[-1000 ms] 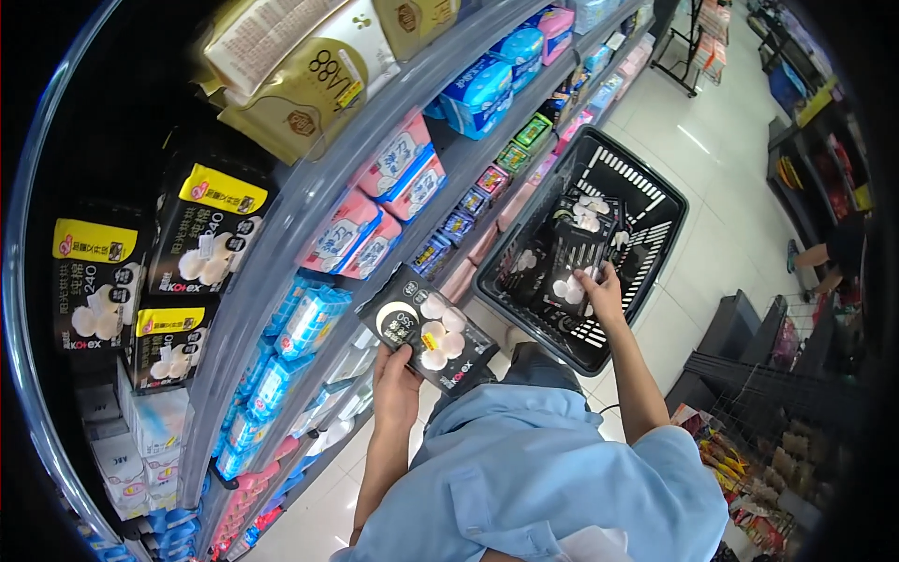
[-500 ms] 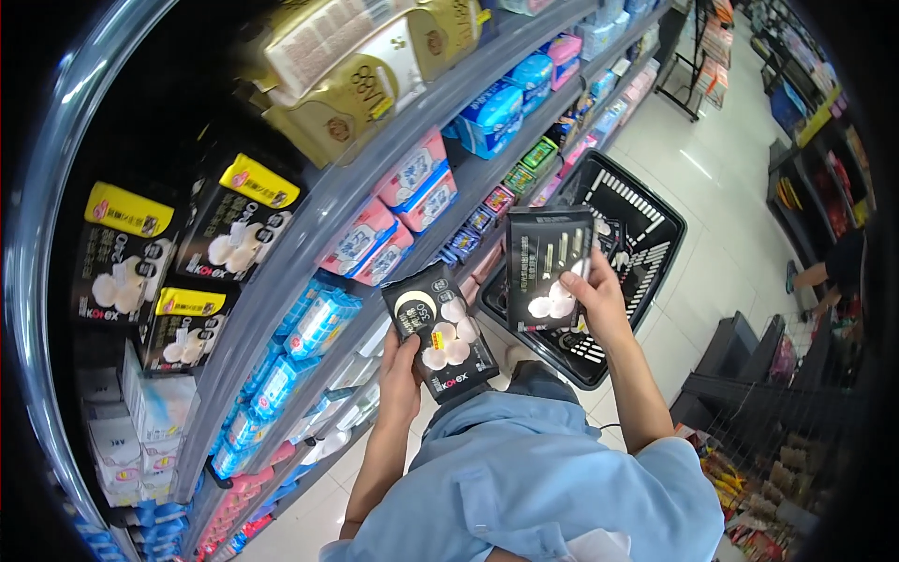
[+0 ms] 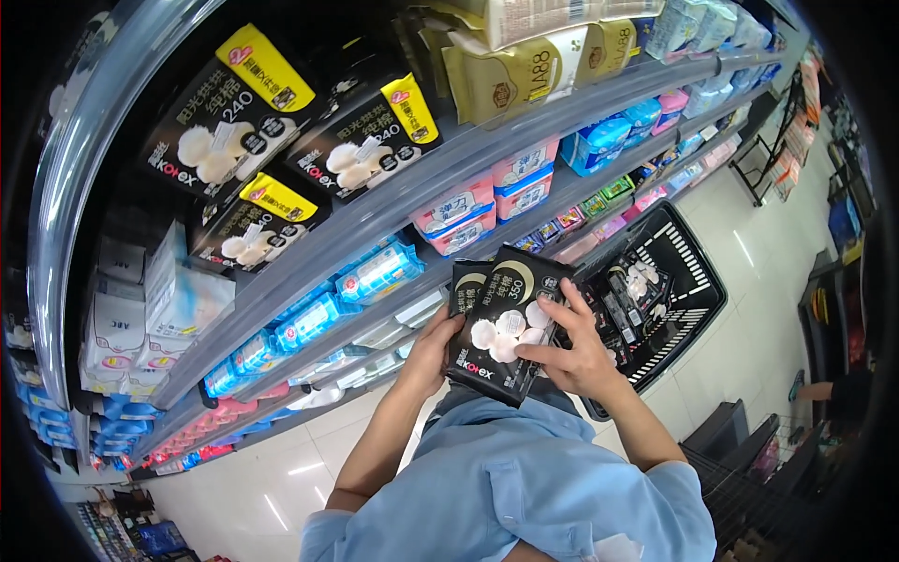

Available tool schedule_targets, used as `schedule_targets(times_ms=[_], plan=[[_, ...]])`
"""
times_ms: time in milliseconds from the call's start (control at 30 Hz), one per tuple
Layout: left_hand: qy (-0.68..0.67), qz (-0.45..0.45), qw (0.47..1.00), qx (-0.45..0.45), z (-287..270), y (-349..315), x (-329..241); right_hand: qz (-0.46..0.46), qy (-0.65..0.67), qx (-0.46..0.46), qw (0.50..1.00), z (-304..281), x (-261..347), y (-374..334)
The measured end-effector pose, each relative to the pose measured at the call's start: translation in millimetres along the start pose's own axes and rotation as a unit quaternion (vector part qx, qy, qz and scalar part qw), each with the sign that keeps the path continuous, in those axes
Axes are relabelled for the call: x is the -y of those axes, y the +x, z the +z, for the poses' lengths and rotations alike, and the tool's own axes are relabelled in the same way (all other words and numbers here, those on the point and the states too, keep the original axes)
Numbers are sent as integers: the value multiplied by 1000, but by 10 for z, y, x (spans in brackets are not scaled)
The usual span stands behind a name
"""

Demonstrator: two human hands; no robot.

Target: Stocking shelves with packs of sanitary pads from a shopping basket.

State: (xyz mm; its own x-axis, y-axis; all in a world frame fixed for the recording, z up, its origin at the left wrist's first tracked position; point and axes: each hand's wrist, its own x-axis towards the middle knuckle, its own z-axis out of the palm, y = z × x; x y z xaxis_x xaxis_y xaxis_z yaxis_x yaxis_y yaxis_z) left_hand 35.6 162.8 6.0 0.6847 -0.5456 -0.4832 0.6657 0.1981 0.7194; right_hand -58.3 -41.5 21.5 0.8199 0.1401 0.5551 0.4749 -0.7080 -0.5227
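Two black packs of sanitary pads overlap in front of my body, held between both hands. The front pack [image 3: 506,323] carries a pale crescent and white cotton balls; behind it, only the left edge of the rear pack [image 3: 463,279] shows. My left hand [image 3: 433,351] is closed on the packs' left side, its thumb toward the front. My right hand [image 3: 582,351] grips the front pack from the right, with fingers over its face. Just beyond the right hand, more black packs [image 3: 641,281] lie inside a black shopping basket [image 3: 719,298].
Shelves run along my left, bearing black packs with yellow labels [image 3: 225,126], gold bags [image 3: 510,80], pink-and-white packs [image 3: 456,206] and blue packs [image 3: 309,323]. A wire rack [image 3: 763,169] stands far ahead. Another person's arm [image 3: 824,391] shows at the right.
My right hand has left the basket, where it held a black pack, and now grips the pack at my left hand. A second pack shows behind that one. The view has turned toward the shelves.
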Motion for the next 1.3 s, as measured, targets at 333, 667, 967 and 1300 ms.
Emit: schedule_targets(times_ms=[333, 667, 967, 1300], plan=[[176, 19, 981, 78, 55, -109, -258, -15, 75, 49, 996, 7, 31, 131], [623, 226, 744, 86, 570, -855, -1062, -6, 78, 216, 973, -857, 484, 1264], [713, 561, 417, -65, 1329, -2380, -2549, -255, 188, 58, 947, -1525, 1637, 2380], [751, 548, 269, -250, 1005, -2498, -4008, -303, 248, -19, 920, -1068, 2043, 4151]])
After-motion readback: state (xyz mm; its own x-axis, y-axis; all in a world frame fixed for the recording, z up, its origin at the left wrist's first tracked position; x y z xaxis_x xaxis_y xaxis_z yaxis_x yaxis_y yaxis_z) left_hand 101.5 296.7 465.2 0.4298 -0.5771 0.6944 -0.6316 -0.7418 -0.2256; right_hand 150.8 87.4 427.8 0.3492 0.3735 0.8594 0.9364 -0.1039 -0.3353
